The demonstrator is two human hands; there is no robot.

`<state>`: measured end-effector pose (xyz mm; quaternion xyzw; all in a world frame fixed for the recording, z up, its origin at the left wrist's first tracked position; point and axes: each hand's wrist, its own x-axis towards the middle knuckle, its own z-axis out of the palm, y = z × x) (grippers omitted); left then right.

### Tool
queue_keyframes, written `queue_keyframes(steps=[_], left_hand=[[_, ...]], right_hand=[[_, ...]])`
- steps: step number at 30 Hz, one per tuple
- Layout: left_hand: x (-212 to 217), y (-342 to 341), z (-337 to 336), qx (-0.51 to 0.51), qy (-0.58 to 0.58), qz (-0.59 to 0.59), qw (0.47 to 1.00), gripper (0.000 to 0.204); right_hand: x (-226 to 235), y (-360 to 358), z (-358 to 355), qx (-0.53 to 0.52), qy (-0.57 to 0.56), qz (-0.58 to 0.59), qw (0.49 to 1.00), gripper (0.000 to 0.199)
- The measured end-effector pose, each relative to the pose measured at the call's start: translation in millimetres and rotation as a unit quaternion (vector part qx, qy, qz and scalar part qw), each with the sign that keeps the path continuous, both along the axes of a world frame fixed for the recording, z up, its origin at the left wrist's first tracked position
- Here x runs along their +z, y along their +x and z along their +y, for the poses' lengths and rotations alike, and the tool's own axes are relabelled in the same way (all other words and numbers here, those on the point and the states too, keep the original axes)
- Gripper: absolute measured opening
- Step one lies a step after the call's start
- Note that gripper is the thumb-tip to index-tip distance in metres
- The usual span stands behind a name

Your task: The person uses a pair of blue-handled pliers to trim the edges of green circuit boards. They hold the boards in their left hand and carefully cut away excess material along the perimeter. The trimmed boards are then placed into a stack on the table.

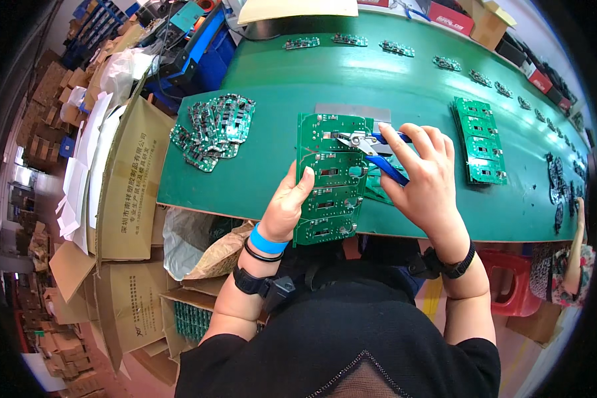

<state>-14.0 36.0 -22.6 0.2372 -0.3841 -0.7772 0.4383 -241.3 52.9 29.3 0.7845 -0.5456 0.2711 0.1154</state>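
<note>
My left hand [289, 202] grips the left edge of a green circuit board panel [325, 204], its thumb on the face of the boards. The panel is made of several joined boards and hangs over the table's front edge. In my right hand [426, 174] is a pair of cutting pliers [382, 160] with blue handles. Their metal jaws lie over the upper part of the panel; whether they touch it I cannot tell. Behind the panel, partly hidden, lie more green boards [378, 189] and a grey flat piece [351, 109].
A heap of small circuit boards [222, 126] lies on the green table [272, 179] at left. Stacked panels [479, 140] lie at right. Single boards [397, 48] line the belt behind. Cardboard boxes [129, 192] stand at left, a red stool [514, 285] at right, near another person's arm [576, 245].
</note>
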Motion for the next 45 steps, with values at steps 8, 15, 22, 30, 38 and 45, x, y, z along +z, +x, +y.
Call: queue_keyframes(steps=[8,15,22,30,38,45], left_hand=[[0.9,-0.3,-0.7,0.006,-0.009,-0.009,1.0,0.043],[0.5,-1.0,-0.3,0.019,-0.017,-0.02,0.999,0.041],[4.4,2.5,1.2,0.019,-0.044,-0.059,0.997,0.042],[1.5,2.6,1.6,0.024,-0.021,-0.041,0.999,0.042],[7.1,0.8,2.2,0.023,-0.018,-0.024,0.999,0.042],[-9.0,21.7,-3.3,-0.056,0.162,0.163,0.972,0.058]], right_hand=[[-1.6,-1.6,1.8,0.002,0.0,-0.022,1.0,0.063],[-1.9,-0.1,3.6,-0.002,0.004,-0.029,1.0,0.064],[0.5,1.0,4.1,-0.005,-0.003,-0.001,1.0,0.067],[-3.7,2.1,3.2,-0.004,-0.035,0.015,0.999,0.066],[-8.8,0.8,-0.8,0.013,-0.045,0.002,0.999,0.061],[-3.6,-8.8,4.5,-0.003,-0.059,-0.08,0.995,0.057]])
